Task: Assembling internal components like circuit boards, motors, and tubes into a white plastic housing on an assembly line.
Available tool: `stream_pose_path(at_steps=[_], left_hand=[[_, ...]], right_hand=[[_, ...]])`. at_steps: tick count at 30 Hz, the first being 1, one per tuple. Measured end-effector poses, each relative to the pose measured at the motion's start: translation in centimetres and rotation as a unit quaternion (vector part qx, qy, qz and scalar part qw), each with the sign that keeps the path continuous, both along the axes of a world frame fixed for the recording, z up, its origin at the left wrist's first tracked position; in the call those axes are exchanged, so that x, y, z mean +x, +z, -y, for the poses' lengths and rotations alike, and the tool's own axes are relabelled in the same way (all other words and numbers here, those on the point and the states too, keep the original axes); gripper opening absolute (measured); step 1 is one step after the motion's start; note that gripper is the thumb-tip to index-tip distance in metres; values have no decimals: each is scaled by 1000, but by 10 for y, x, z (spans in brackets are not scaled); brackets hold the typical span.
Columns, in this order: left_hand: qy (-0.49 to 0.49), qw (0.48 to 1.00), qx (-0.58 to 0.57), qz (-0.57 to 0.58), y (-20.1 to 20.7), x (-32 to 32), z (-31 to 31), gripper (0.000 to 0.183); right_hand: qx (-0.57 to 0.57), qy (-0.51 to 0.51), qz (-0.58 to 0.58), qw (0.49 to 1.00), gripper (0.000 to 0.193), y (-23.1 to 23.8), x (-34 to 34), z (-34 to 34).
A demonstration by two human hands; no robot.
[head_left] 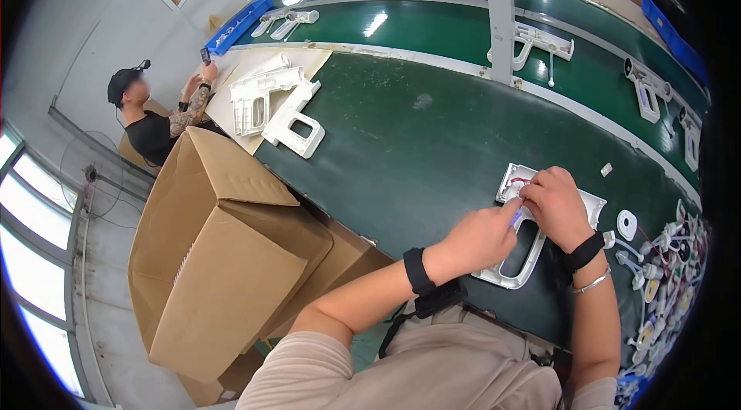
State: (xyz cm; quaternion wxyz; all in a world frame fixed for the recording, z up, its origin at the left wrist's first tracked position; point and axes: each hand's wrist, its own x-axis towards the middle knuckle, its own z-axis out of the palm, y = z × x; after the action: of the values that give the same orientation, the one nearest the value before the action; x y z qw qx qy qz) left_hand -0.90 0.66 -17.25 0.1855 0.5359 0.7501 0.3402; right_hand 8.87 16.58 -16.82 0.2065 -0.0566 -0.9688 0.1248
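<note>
A white plastic housing half with a looped handle [515, 281] lies on the green bench in front of me. Short red wires [519, 181] show inside its far end. My left hand [485, 238] is closed over the middle of the housing, with a bit of purple-blue showing by its fingers. Bent over the same spot, my right hand [557, 205] has its fingers pinched together beside the wires. The two hands' fingertips nearly meet, and they hide what lies between them.
Small parts with wires [668, 286] are heaped at the right. A round white part [627, 225] lies near them. White housings [270, 105] are stacked at the far left, near a person [150, 116]. An open cardboard box [231, 255] stands left of me; a conveyor [432, 24] runs beyond.
</note>
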Motion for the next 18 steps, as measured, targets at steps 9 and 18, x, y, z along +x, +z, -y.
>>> stream_pose_path(at_steps=[9, 18], left_hand=[[-5, 986, -1, -167, -9, 15, -2, 25], [7, 978, 8, -210, -16, 20, 5, 17]], right_hand=[[20, 52, 23, 998, 13, -5, 0, -5], [26, 59, 43, 997, 13, 0, 5, 0]])
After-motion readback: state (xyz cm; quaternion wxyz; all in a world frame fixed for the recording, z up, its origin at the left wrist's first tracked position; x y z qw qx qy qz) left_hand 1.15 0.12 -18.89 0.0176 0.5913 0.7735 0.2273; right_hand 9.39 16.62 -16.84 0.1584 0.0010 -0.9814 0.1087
